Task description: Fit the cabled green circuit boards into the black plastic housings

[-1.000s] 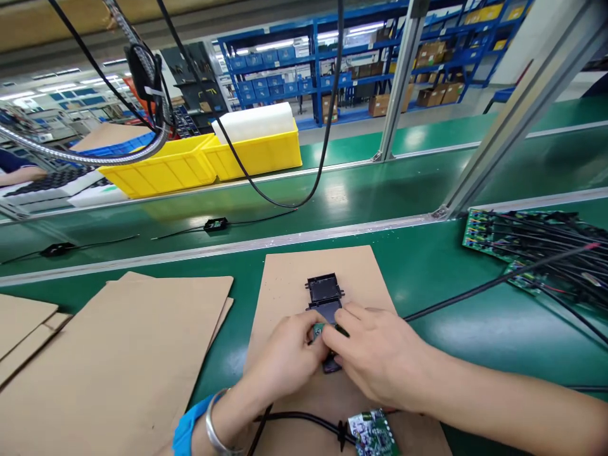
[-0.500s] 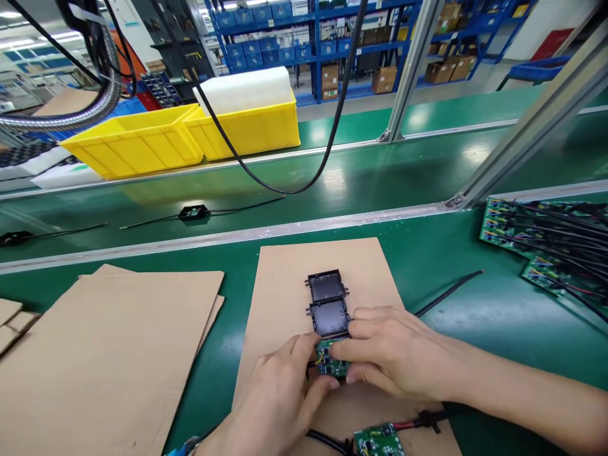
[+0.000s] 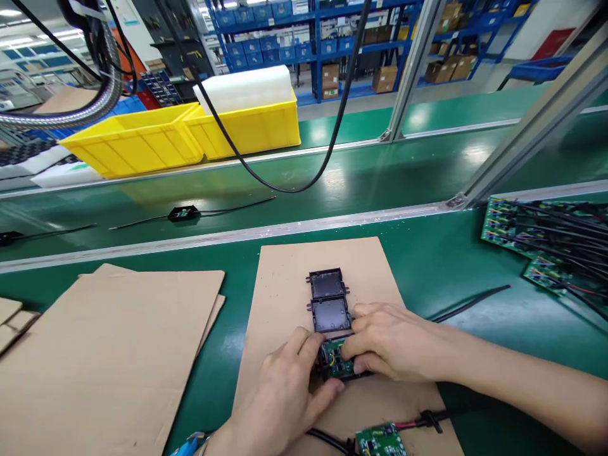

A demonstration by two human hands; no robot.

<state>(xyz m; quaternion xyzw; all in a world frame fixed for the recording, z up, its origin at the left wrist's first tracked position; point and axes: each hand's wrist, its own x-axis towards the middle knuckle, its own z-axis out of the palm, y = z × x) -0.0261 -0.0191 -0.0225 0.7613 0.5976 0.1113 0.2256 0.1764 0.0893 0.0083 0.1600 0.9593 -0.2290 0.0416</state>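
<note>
A green circuit board (image 3: 336,358) with a yellow wire lies in a black plastic case (image 3: 349,376) on a cardboard sheet (image 3: 275,285). My left hand (image 3: 289,386) grips the case's left side, index finger at the upper corner and thumb by the lower edge. From the right, my right hand (image 3: 394,342) pinches the board's right part, its fingertips covering that end. Just beyond them sit two empty black case halves (image 3: 329,301). Closer to me is a second circuit board (image 3: 382,439) with red and black leads, cut off by the frame's bottom.
Cardboard sheets (image 3: 118,335) are stacked at left. Boards with black cables (image 3: 560,234) pile up at right. Behind a metal rail, a cased board (image 3: 184,213) lies on the green belt (image 3: 294,209). Yellow bins (image 3: 137,142) stand farther back, and a black cable (image 3: 304,189) hangs in front.
The board and case under my hands have shifted slightly right, and more of the case rim shows. The black cable beyond my right wrist has slid right. Cased boards on the belt moved left.
</note>
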